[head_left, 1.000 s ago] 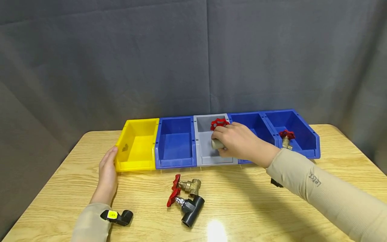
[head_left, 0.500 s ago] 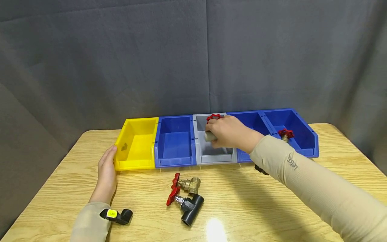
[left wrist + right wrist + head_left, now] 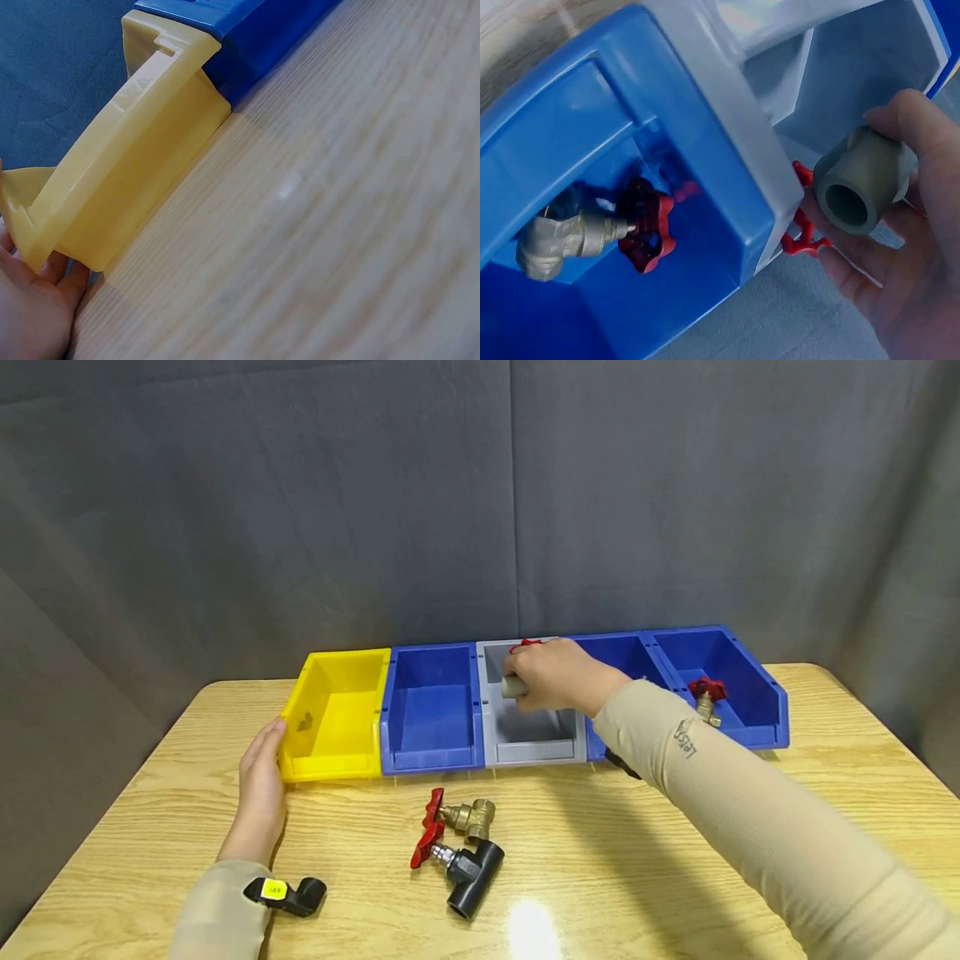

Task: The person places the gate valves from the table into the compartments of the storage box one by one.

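Right hand [image 3: 553, 675] curled round a grey valve [image 3: 870, 174], I hold it over the grey bin [image 3: 536, 752], red handle [image 3: 525, 644] toward the back, pipe end [image 3: 513, 687] pointing left.

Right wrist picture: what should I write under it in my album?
Right-hand fingers grip a gray valve; a second valve lies in a blue bin.

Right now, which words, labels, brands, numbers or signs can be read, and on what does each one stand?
"Lets", on the right sleeve; any letters after it are unclear.
Yellow label on the black wrist device: too small and blurred to read.
Yellow bin: dark mark inside, no readable letters.
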`<state>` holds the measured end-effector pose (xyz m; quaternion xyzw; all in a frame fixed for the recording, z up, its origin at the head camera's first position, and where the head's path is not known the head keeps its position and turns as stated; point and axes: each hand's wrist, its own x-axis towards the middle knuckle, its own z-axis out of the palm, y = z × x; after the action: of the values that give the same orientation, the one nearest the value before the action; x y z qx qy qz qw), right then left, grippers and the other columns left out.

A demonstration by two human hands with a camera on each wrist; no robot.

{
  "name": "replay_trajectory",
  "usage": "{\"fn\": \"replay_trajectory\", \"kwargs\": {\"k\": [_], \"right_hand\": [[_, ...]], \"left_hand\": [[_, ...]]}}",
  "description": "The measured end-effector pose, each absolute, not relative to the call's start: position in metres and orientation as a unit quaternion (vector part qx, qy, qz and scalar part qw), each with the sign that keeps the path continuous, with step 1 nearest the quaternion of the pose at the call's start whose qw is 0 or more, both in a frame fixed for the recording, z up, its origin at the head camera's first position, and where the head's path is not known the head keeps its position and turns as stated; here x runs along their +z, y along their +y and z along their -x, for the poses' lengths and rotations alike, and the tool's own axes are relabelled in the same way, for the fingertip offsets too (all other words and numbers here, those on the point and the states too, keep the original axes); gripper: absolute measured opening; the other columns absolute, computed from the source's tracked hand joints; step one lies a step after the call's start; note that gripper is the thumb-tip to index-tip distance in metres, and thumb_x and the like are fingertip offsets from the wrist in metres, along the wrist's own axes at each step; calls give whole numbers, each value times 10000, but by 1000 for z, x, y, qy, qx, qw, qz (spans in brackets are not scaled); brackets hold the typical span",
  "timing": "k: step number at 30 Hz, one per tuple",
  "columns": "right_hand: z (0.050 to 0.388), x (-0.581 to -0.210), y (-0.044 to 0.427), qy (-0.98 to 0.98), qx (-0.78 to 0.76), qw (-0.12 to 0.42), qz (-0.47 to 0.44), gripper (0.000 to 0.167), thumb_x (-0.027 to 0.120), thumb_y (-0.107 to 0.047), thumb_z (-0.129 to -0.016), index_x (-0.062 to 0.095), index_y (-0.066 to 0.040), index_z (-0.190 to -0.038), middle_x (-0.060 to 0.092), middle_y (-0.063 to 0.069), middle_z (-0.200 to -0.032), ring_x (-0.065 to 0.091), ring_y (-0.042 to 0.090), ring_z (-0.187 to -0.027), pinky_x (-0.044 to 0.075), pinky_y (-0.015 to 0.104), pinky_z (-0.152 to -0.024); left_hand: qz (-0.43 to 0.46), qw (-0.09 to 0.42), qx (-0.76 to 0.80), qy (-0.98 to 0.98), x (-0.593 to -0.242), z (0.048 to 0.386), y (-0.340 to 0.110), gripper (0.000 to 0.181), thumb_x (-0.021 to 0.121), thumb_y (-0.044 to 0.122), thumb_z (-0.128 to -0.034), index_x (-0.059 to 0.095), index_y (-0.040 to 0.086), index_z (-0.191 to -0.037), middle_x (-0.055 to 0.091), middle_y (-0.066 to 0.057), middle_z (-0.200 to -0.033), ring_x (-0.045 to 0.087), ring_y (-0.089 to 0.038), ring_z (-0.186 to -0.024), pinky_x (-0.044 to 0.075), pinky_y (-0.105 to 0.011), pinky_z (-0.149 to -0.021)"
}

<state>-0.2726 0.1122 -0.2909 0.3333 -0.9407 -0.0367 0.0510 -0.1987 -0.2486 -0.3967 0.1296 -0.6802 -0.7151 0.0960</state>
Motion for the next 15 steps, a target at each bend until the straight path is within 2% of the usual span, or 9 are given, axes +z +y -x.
{"fn": "replay_trajectory", "kwargs": {"k": [8,15], "right_hand": [[278,-290,109,-952,-39,-13,-303,159,762,-243,-794,619,-178,-816,573,-34,-764,543,173,-729,522,426,-709],[282,-288,103,-955,-28,-35,-293,128,759,-240,-839,672,-153,-875,619,-22,-814,558,177,-768,524,428,-767]], "left_hand": [[-126,94,-718,-678,-399,199,-247,621,355,442,-1066,269,83,-1566,283,-46,-1583,280,-139,-1414,209,-234,-1173],[-136,98,-716,-678,-396,196,-249,622,350,446,-1065,266,90,-1568,262,-27,-1603,258,-126,-1426,184,-235,-1182]]}}
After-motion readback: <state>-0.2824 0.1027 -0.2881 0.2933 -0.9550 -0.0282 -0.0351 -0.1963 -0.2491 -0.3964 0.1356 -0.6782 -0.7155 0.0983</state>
